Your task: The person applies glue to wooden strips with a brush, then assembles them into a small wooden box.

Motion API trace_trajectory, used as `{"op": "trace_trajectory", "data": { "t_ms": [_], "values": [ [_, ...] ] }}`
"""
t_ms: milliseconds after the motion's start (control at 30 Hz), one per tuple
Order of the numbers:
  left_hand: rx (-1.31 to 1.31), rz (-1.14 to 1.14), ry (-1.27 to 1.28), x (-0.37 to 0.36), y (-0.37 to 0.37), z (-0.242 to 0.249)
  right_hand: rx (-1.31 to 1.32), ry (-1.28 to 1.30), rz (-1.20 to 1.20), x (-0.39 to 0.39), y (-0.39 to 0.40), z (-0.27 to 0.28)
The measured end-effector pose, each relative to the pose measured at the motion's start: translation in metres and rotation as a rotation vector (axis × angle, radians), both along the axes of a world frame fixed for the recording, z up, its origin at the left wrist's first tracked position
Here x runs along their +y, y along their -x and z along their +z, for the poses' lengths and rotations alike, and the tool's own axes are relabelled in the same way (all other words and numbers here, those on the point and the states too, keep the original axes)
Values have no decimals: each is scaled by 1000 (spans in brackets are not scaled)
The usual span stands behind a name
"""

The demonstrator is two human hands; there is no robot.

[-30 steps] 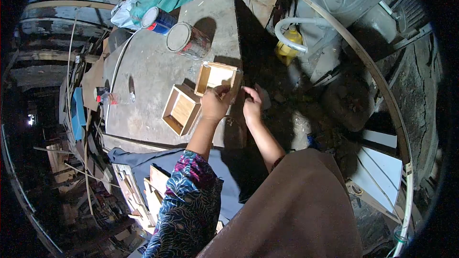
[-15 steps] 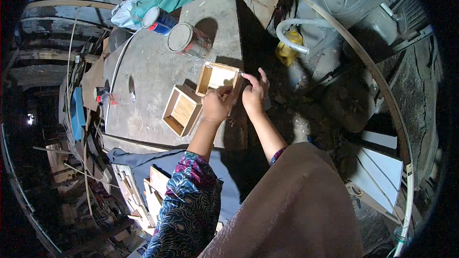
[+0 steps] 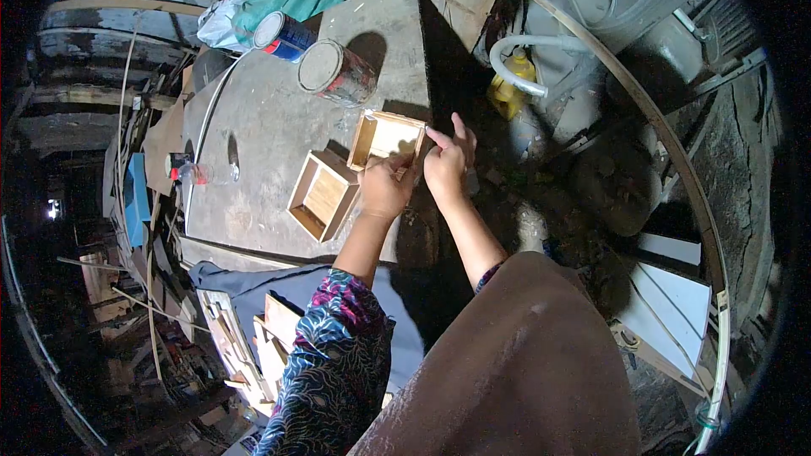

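Observation:
My left hand (image 3: 386, 190) grips the near side of a small open wooden box (image 3: 364, 142) at the table's right edge. Its fingers reach over the box wall and are partly hidden. Beside the box's right corner is my right hand (image 3: 448, 167), fingers apart, with the index fingertip touching or very near the corner. A second open wooden box (image 3: 323, 194) rests on the table just left of my left hand, its opening facing up.
On the grey table (image 3: 262, 110) stand a large paint can (image 3: 338, 74) and a blue can (image 3: 285, 36). A clear bottle (image 3: 207, 173) lies at the left. Wood strips (image 3: 241, 355) rest on dark cloth (image 3: 397, 304) in front. A yellow container (image 3: 509, 95) is at the right.
My right hand has shifted slightly, its fingers a little higher and nearer the box corner. The boxes and my left hand stay almost the same.

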State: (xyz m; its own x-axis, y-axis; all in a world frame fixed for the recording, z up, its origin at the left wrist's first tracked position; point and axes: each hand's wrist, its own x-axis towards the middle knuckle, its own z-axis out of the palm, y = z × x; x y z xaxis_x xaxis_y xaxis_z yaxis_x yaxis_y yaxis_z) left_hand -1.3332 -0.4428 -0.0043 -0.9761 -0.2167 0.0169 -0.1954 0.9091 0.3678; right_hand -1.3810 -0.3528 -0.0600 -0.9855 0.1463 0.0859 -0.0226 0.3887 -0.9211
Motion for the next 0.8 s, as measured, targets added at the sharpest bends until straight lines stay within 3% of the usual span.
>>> {"op": "trace_trajectory", "data": {
  "t_ms": [133, 400, 633, 800],
  "values": [
    [-14, 6, 10, 1, 0, 1, 72, -97, -5, 1, -3, 4],
    [20, 3, -13, 0, 0, -1, 110, -38, -15, 3, -1, -8],
    [-31, 33, 25, -1, -1, -2, 97, -197, 31, 8, -3, 8],
    [-1, 35, -18, 0, -1, -1, 177, 60, 21, 1, -1, -9]
  ]
}}
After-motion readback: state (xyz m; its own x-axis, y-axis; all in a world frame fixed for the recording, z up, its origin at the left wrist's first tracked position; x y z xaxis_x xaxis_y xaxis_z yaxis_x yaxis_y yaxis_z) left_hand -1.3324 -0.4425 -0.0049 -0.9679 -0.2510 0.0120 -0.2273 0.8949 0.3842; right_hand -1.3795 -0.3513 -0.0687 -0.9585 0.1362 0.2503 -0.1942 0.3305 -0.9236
